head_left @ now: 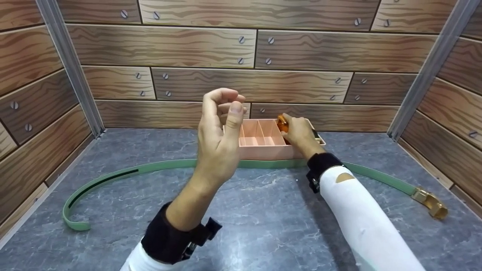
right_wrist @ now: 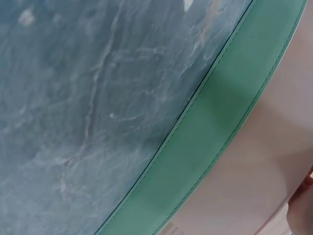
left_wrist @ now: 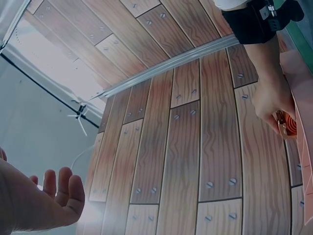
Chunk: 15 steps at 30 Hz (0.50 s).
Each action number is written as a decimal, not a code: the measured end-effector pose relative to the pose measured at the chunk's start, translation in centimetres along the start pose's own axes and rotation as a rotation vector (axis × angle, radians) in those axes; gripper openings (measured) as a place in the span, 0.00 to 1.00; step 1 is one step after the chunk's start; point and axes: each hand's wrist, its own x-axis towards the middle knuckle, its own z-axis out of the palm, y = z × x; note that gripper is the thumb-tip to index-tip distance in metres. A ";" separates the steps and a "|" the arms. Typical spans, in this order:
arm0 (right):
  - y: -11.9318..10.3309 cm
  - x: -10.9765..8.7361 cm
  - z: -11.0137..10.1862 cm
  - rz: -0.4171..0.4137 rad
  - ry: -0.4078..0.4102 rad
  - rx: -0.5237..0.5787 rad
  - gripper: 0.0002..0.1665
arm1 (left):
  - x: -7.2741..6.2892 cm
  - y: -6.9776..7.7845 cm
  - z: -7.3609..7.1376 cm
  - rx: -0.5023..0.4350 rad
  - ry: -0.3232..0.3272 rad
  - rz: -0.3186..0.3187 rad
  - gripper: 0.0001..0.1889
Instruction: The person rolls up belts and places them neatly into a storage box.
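Observation:
A pink divided box (head_left: 269, 152) stands near the back wall. Over its right-hand compartments, my right hand (head_left: 300, 133) grips an orange rolled-up belt (head_left: 282, 124). In the left wrist view the orange coil (left_wrist: 290, 125) shows rings and a gold metal piece beside it. My left hand (head_left: 218, 145) is raised above the table, fingers loosely bent, holding nothing. A green belt (head_left: 169, 164) lies in a wide arc in front of the box, with a gold buckle (head_left: 429, 203) at its right end. The right wrist view shows only a fingertip of the right hand.
Wood-patterned panels (head_left: 211, 82) rise at the back and both sides, joined by grey metal corner posts (head_left: 71, 67). A dark item (head_left: 315, 133) lies in the box's right end, partly hidden by the hand. The table (head_left: 241, 226) is grey and marbled.

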 end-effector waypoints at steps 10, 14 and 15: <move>0.1 0.5 -0.6 0.016 -0.148 -0.157 0.25 | -0.2 0.1 0.2 -0.012 -0.014 0.003 0.11; -0.3 0.8 -2.1 0.016 -0.265 -0.078 0.29 | -0.2 0.1 0.2 -0.010 -0.020 0.010 0.11; -0.4 0.9 -2.4 0.018 -0.297 -0.049 0.28 | -0.2 0.0 0.2 -0.009 -0.022 0.011 0.11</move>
